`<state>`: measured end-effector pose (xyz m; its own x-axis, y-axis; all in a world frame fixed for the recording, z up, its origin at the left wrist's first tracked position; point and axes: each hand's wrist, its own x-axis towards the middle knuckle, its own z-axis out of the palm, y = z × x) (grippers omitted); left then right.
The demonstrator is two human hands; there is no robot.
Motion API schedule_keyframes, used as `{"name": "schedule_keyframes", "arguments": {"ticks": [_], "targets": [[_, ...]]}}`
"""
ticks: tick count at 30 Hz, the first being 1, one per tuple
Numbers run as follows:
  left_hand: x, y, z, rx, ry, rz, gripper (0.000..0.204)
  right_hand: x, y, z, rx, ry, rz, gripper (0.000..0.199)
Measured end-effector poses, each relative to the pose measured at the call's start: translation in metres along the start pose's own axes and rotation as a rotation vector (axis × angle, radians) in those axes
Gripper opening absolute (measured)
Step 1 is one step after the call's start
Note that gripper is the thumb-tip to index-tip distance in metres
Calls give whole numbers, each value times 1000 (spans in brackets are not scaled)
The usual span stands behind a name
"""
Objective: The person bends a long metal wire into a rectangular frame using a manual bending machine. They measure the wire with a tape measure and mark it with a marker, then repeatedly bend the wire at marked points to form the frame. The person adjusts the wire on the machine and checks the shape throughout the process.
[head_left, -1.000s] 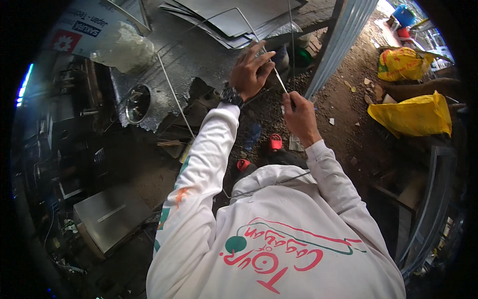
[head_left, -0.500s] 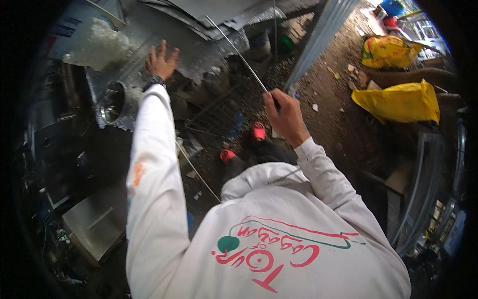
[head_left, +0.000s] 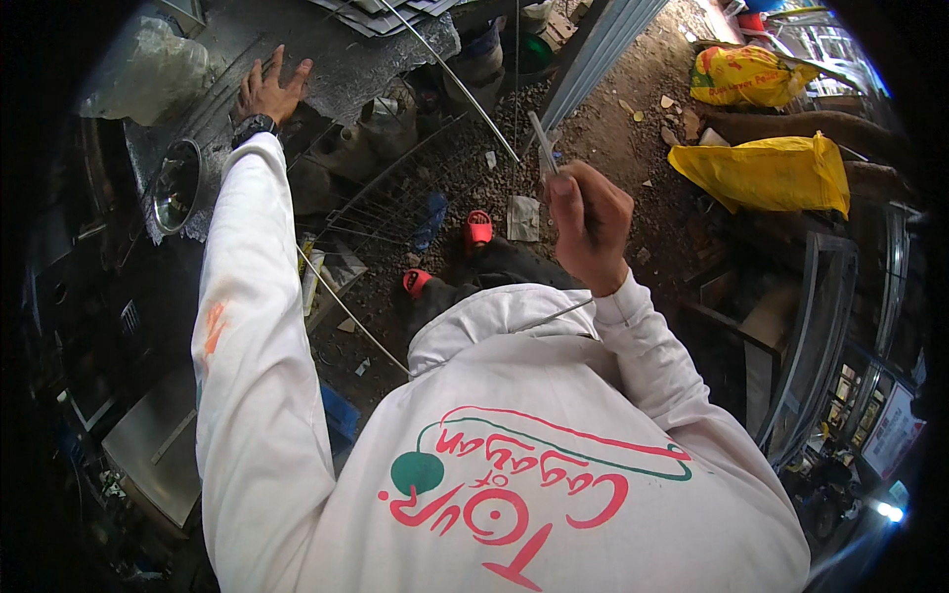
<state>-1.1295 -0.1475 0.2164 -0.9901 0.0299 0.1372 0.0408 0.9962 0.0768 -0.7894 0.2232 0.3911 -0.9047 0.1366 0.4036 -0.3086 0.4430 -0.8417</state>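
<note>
My left hand [head_left: 272, 91] rests palm down with its fingers spread on a worn grey work surface [head_left: 346, 89] at the upper left. My right hand [head_left: 593, 222] is closed around a short, thin, greyish strip [head_left: 542, 140], which points up from the thumb; its exact kind is unclear. Just left of that strip ends a long thin metal rod [head_left: 450, 79], slanting down from the top edge. A small gap shows between the rod's end and my right hand. Flat metal sheets [head_left: 390, 15] lie at the far side of the surface.
A crumpled clear plastic bag [head_left: 153, 74] and a round metal-rimmed bowl [head_left: 178, 186] are left of my left hand. Buckets [head_left: 388, 124] and a wire rack [head_left: 381, 203] stand below. Yellow sacks [head_left: 771, 178] and metal frames [head_left: 820, 326] lie to the right; a ridged metal post [head_left: 603, 59] rises ahead.
My right hand has come away from the long rod's end and turned upward, with the short strip now showing. The view has shifted; my left hand stays spread on the surface.
</note>
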Motion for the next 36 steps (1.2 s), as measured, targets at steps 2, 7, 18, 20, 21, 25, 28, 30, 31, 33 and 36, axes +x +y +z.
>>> {"name": "schedule_keyframes", "arguments": {"ticks": [2, 7, 18, 20, 21, 25, 28, 30, 31, 33, 36], "targets": [[-2, 4, -3, 6, -23, -5, 89, -7, -5, -7, 29, -3, -13, 17], [0, 1, -9, 14, -20, 12, 89, -21, -20, -23, 92, -13, -122, 15], [7, 12, 0, 1, -84, 10, 85, -2, 3, -15, -53, 51, 229, 17], [11, 0, -2, -60, -13, 56, 82, 15, 24, 7, -77, -39, 318, 18], [10, -3, -2, -100, 14, 76, 82, 23, 28, 14, -95, -110, 367, 18], [-9, 6, -4, -104, 16, 91, 81, 16, 61, 24, -163, -268, 295, 20], [-27, 23, -20, -154, 36, 112, 82, 10, 64, 21, -235, -233, 183, 17], [-45, 15, -34, -250, 59, 122, 82, 7, 44, 22, -288, -183, 141, 14], [-55, 12, -41, -275, 58, 92, 81, 5, 46, 20, -228, -107, 81, 14], [-87, 17, -52, -153, 238, 64, 76, 12, 53, 19, -184, -45, 116, 11], [-165, 37, -69, -195, 389, -59, 71, 17, 91, 11, 84, -123, 401, 31]]}}
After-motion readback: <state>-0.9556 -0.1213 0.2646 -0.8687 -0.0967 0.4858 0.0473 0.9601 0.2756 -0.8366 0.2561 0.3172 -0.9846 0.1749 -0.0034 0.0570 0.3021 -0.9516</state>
